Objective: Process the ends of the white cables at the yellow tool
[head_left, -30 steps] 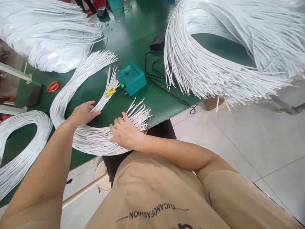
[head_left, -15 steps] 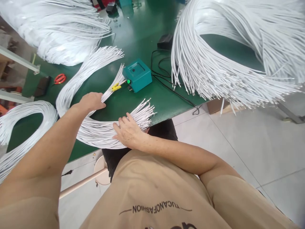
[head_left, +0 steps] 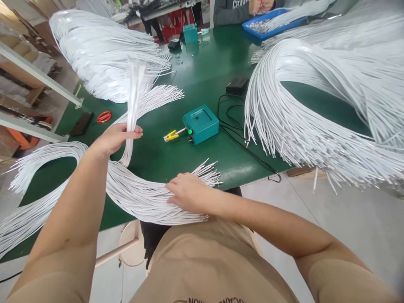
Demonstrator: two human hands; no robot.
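Note:
My left hand (head_left: 118,136) is closed around a thin bunch of white wires (head_left: 134,99). The bunch stands nearly upright above the green table, its upper end blurred. My right hand (head_left: 192,192) is curled over a thicker bundle of white wires (head_left: 135,187) along the table's front edge, fingers together and thumb across the strands. Some of its fingers are hidden. Bare wire tips fan out beyond this hand. Behind the bundle sits a teal box (head_left: 202,124) with a green button, a yellow clip (head_left: 171,135) sticking out from its left side.
Large heaps of white wire lie at the right (head_left: 303,122) and back left (head_left: 104,54). Red-handled scissors (head_left: 104,117) and a dark phone-like object (head_left: 81,123) lie left. A black cable (head_left: 249,147) trails to the front edge. A co-worker's hands (head_left: 261,6) are behind a blue tray (head_left: 252,29).
My left hand has raised the thin bunch upright, away from the yellow clip. My right hand stays on the thick bundle, its fingers drawn closer together. The view has tilted up.

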